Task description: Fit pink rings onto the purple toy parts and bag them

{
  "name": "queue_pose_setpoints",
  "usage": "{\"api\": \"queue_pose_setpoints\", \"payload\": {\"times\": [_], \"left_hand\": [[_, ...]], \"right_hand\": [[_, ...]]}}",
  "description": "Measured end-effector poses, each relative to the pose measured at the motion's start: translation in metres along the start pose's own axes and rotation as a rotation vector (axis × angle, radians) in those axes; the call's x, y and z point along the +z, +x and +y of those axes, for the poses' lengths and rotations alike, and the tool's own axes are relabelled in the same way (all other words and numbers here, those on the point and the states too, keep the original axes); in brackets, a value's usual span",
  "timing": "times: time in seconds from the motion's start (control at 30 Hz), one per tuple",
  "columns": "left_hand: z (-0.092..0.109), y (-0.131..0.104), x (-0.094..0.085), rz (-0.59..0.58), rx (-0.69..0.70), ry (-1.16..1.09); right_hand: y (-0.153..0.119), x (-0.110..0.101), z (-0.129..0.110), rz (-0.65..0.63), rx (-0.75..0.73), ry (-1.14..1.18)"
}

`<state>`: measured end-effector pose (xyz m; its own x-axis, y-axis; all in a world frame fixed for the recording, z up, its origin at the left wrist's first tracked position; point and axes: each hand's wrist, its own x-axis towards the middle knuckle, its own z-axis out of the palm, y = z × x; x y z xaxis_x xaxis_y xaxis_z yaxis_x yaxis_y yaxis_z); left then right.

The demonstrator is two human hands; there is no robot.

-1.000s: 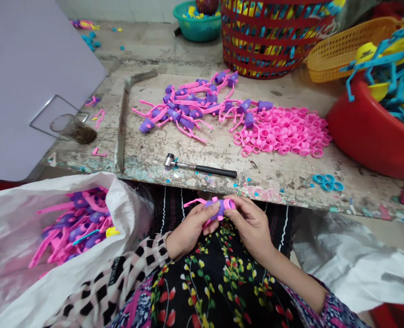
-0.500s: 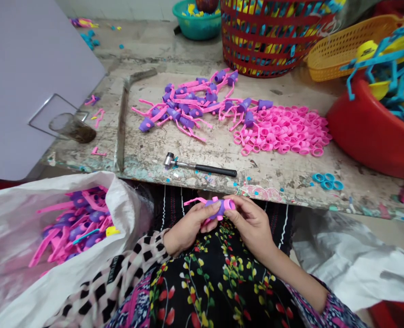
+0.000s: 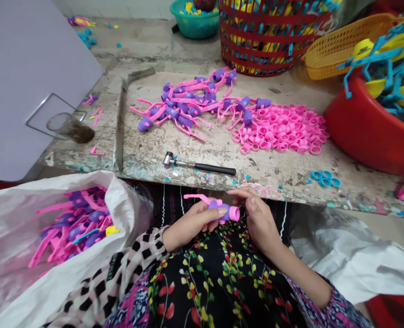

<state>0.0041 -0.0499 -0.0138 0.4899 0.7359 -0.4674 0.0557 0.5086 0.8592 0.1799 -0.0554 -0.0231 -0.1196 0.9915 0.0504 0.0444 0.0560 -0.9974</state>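
Note:
My left hand (image 3: 198, 222) grips a purple and pink plastic piece (image 3: 218, 212) over my lap, its thumb pressed on the purple body. A pink ring sits on the piece's right end, and a thin pink arm sticks out to the left. My right hand (image 3: 258, 218) is just to the right, apart from the piece, holding nothing, its fingers partly stretched. On the bench ahead lie a pile of similar purple and pink pieces (image 3: 188, 102), a heap of pink rings (image 3: 285, 130) and a small hammer (image 3: 200, 167) with a black handle.
A white sack (image 3: 116, 200) with purple and pink pieces stands at left. On the bench are a metal bar (image 3: 120, 123), a glass (image 3: 72, 128), blue rings (image 3: 325, 178), a red slatted basket (image 3: 256, 59), a yellow basket (image 3: 324, 66), a teal bowl (image 3: 198, 27) and a red tub (image 3: 369, 127).
My right hand has let go of the pink ring end and drawn away to the right, its fingers opening. The left hand still holds the piece, now tipped slightly downward at the ring end.

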Motion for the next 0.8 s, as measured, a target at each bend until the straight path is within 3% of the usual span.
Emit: {"api": "queue_pose_setpoints", "payload": {"times": [0.17,0.33,0.5,0.8], "left_hand": [[0.011,0.001,0.005,0.024,0.062,0.284],[0.011,0.002,0.008,0.197,0.099,0.478],[0.016,-0.003,0.012,0.277,0.228,0.654],[0.017,-0.003,0.026,0.372,0.246,0.881]], "right_hand": [[0.010,0.017,-0.011,0.047,0.186,0.197],[0.013,0.033,-0.024,0.048,0.347,0.318],[0.010,0.035,-0.026,0.042,0.381,0.329],[0.003,0.038,-0.014,0.144,0.322,0.400]]}}
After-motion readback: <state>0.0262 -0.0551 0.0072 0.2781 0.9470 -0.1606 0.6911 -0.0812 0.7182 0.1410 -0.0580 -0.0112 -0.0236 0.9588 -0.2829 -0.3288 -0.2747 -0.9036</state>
